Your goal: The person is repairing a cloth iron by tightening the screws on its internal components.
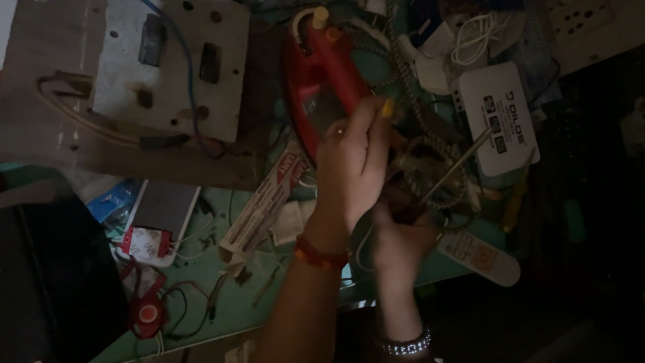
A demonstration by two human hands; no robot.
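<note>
we look down on a green work surface (pixel 235 306), dim and crowded. largest on it: a grey switchboard panel (pixel 168 60) at upper left, lying on a brown board (pixel 54 128), with a blue wire (pixel 188 74) running across it. a dark slab (pixel 54 282) fills the lower left corner.

centre top, a red clothes iron (pixel 319 81) lies on the surface, its braided cord (pixel 410 101) looping off to the right. our left hand (pixel 353 168) rests on the iron's lower end, fingers curled against its body; an orange thread band (pixel 321 255) circles that wrist. we cannot tell whether the hand truly grips the iron or only steadies it.

just below and right, our right hand (pixel 402 235) is closed round the handle of a thin metal-shafted tool (pixel 453 168), likely a screwdriver, its shaft slanting up and to the right over the cord. a metal bracelet (pixel 405 346) sits on that wrist.

to the right, a white box (pixel 498 117) and a coil of white cable (pixel 480 30). a white flat remote-like piece (pixel 478 257) lies near the surface's edge. left of the hands, a long printed carton (pixel 265 205), then a phone (pixel 161 212). smallest, at lower left, a red round part (pixel 148 312) with thin wires.
</note>
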